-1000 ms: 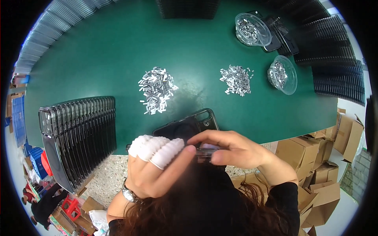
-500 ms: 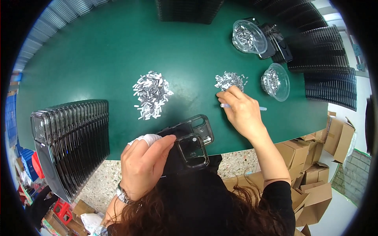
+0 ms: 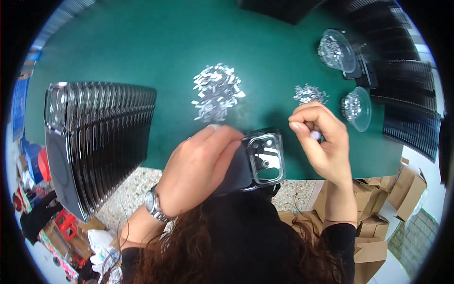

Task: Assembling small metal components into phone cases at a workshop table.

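Note:
My left hand (image 3: 196,161), with a watch at its wrist, is closed on a dark phone case (image 3: 236,173) near the table's front edge. The case's clear camera frame (image 3: 257,165) points to the right and shows round lens openings. Right of it, my right hand (image 3: 326,137) is curled, thumb and forefinger pinched together. A thin pale purple stick (image 3: 315,136) sits in that hand with its end showing; whether the fingertips also hold a small piece cannot be made out. Just beyond lies a small pile of silvery pieces (image 3: 309,93). Farther left is a larger pile of grey and white pieces (image 3: 217,92).
A long row of standing phone cases (image 3: 101,137) fills the left side of the green table (image 3: 175,47). Two clear plastic bowls of small pieces, one farther (image 3: 336,51) and one nearer (image 3: 356,109), stand right. Stacked cases (image 3: 410,123) line the right edge; cardboard boxes (image 3: 373,199) lie below.
The view has swung left. My right hand has drawn back from the small pile and turned. The phone case has tilted; the two overlapping camera frames seen before now show as one.

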